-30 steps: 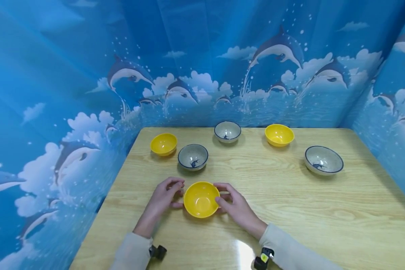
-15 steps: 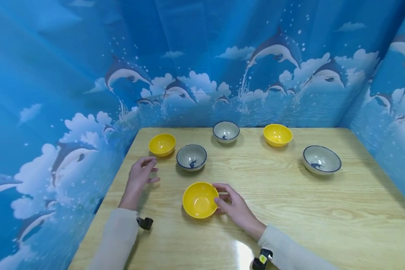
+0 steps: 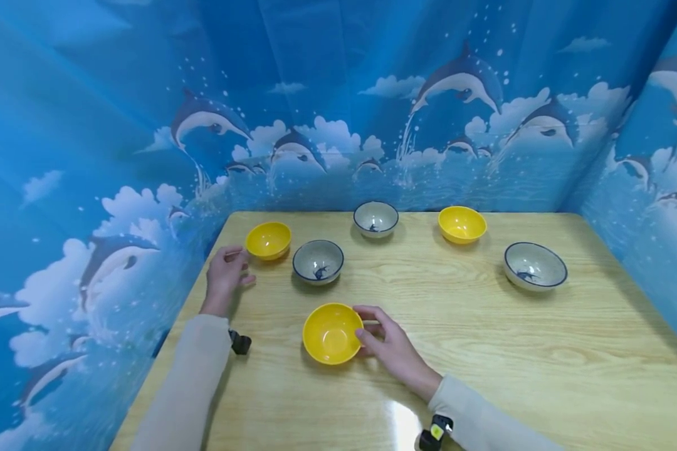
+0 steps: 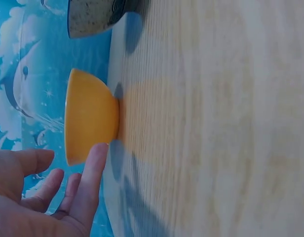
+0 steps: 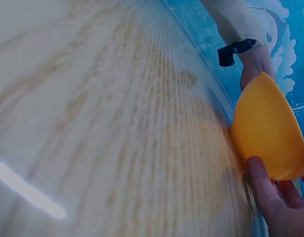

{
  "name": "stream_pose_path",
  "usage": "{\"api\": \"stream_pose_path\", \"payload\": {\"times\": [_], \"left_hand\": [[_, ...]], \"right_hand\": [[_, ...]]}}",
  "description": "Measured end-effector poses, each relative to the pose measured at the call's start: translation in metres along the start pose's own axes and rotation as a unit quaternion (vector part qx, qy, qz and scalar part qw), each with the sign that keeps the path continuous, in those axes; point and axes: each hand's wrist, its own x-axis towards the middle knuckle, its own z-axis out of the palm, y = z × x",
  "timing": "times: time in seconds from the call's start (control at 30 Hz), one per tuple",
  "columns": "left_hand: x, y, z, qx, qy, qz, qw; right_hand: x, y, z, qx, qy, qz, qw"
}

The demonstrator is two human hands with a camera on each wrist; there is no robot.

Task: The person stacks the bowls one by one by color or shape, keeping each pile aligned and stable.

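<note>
On the left, the left hand [image 3: 224, 275] has come away from the near yellow bowl [image 3: 331, 334] and is now beside the left yellow bowl [image 3: 268, 240], fingers loosely extended, holding nothing; whether a fingertip touches that bowl I cannot tell. The shift seems to bring a second bowl into the work and leave the first to one hand. Next along, the front grey bowl [image 3: 318, 262] stands untouched. The near yellow bowl sits upright on the surface [image 3: 440, 313], gripped at its right side by the right hand [image 3: 392, 347], much as a second ago. Farther right, the back yellow bowl [image 3: 462, 225] stands well apart
</note>
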Motion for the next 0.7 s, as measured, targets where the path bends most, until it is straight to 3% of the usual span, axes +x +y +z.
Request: {"api": "stream_pose_path", "payload": {"times": [0.43, 0.7], "left_hand": [[0.020, 0.008, 0.011, -0.015, 0.022, -0.013, 0.9996], [0.031, 0.005, 0.017, -0.034, 0.012, -0.026, 0.9990]], "right_hand": [[-0.001, -0.002, 0.002, -0.001, -0.003, -0.002, 1.0000], [-0.001, -0.001, 0.001, 0.006, -0.005, -0.001, 1.0000]]}}
